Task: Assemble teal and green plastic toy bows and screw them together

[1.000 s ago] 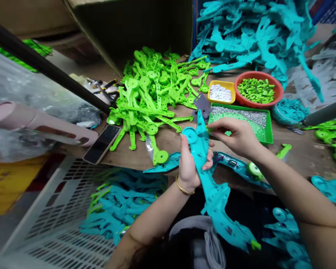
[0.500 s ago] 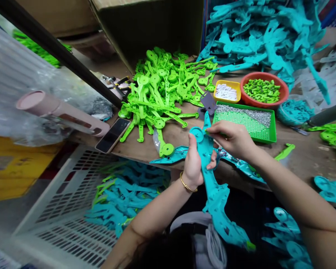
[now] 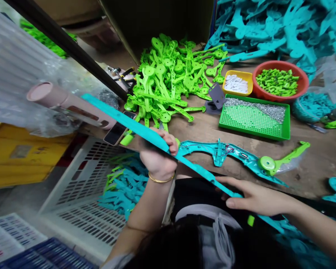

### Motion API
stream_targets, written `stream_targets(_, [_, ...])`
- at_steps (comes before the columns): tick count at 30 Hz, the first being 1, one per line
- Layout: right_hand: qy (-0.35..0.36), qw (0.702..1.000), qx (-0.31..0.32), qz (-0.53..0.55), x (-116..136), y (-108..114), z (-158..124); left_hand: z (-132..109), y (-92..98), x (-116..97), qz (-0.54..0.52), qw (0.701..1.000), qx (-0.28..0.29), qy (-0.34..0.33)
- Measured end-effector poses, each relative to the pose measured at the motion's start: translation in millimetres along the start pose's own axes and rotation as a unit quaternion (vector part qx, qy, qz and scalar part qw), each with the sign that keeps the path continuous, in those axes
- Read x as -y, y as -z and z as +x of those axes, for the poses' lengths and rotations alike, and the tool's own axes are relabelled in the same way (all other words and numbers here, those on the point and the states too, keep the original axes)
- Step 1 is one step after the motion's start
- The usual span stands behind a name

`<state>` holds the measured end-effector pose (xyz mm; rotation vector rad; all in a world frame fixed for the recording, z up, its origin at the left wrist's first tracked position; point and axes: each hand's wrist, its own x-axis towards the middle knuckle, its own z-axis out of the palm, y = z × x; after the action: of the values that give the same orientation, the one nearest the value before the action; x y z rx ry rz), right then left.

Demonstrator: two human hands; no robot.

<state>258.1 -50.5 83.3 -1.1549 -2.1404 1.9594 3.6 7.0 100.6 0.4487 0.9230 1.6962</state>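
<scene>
My left hand point(image 3: 158, 162) is closed around the middle of a long turquoise plastic toy bow shell point(image 3: 134, 127), seen almost edge-on and slanting from upper left to lower right. Towards its lower end, the shell passes between the thumb and fingers of my right hand point(image 3: 254, 197). Beyond the shell, a second turquoise bow half point(image 3: 207, 147) lies hollow side up along the table's front edge, with thin wires inside. A green limb piece point(image 3: 268, 163) sits at its right end. Small green tips show at the held shell's ends.
Green limb pieces point(image 3: 168, 74) are heaped at the back. Right of them stand a yellow tray point(image 3: 252, 84) of white parts, a red bowl point(image 3: 304, 86) of green parts and a green tray point(image 3: 254, 135) of screws. A white crate point(image 3: 81, 183) is below left.
The held shell has turned from upright and face-on to slanted and edge-on. My left hand moved left. My right hand left the shell's top and came down to its lower end.
</scene>
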Motion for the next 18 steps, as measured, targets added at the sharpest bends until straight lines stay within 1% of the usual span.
stream_targets(1, [-0.014, 1.000, -0.001, -0.002, -3, -3, 0, 3, 6.6, 3, 0.023, 0.999, 0.002, -0.040])
stream_targets(2, [-0.029, 0.999, -0.026, -0.015, -4, -2, 0, 7, 15.7, 7, 0.069, 0.994, -0.007, -0.079])
stream_targets(3, [-0.042, 0.996, -0.072, -0.039, -5, 3, -2, 12, 27.5, 11, 0.124, 0.985, -0.026, -0.113])
stream_targets(4, [-0.052, 0.986, -0.136, -0.078, -5, 10, -6, 17, 41.7, 16, 0.197, 0.968, -0.051, -0.143])
stream_targets(5, [-0.059, 0.967, -0.213, -0.127, -6, 21, -12, 22, 57.7, 19, 0.286, 0.940, -0.078, -0.171])
stream_targets(6, [-0.063, 0.937, -0.292, -0.180, -7, 33, -19, 26, 74.3, 23, 0.325, 0.923, -0.099, -0.181])
stream_targets(7, [-0.065, 0.902, -0.359, -0.233, -9, 46, -27, 30, 90.4, 25, 0.359, 0.910, -0.109, -0.176])
stream_targets(8, [-0.071, 0.872, -0.396, -0.280, -12, 58, -36, 34, 104.6, 27, 0.406, 0.891, -0.116, -0.168])
stream_targets(10, [-0.107, 0.820, -0.432, -0.360, -20, 79, -50, 37, 123.7, 31, 0.508, 0.848, -0.096, -0.120])
stream_targets(11, [-0.120, 0.800, -0.442, -0.388, -25, 86, -55, 37, 127.9, 34, 0.540, 0.833, -0.078, -0.097])
stream_targets(12, [-0.126, 0.784, -0.448, -0.410, -31, 92, -58, 36, 128.8, 37, 0.557, 0.825, -0.059, -0.078])
stream_targets(13, [-0.124, 0.774, -0.451, -0.427, -36, 95, -61, 34, 127.0, 40, 0.559, 0.826, -0.043, -0.066])
stream_targets(15, [-0.112, 0.773, -0.437, -0.446, -45, 98, -64, 29, 118.6, 47, 0.559, 0.827, -0.021, -0.059])
stream_targets(18, [-0.119, 0.790, -0.396, -0.453, -55, 97, -68, 18, 104.4, 56, 0.565, 0.823, 0.004, -0.058])
